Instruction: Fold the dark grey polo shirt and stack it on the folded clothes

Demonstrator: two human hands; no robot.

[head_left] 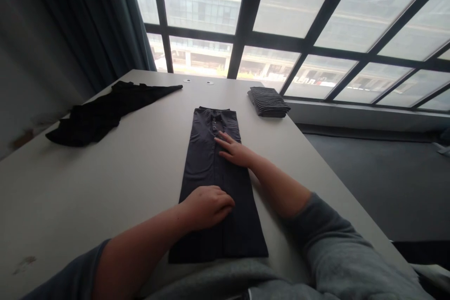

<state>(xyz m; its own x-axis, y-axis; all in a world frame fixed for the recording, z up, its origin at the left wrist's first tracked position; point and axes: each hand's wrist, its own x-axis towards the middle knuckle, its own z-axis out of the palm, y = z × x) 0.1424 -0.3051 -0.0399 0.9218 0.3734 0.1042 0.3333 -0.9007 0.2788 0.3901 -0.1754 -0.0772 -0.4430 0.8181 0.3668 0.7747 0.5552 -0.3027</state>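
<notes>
A pair of dark grey trousers lies lengthwise on the white table, its waistband away from me and its wide hems near my body. Round metal-looking fasteners run down the front below the waist. My right hand rests on the upper right part with its fingers spread flat on the cloth. Lower down, near the middle, my left hand is on the trousers with its fingers curled in. Its fingertips are turned under, so whether they pinch any fabric is hidden.
A black garment is spread loosely at the table's far left. Near the right edge of the table sits a folded striped garment. Large windows and a dark curtain stand behind the table.
</notes>
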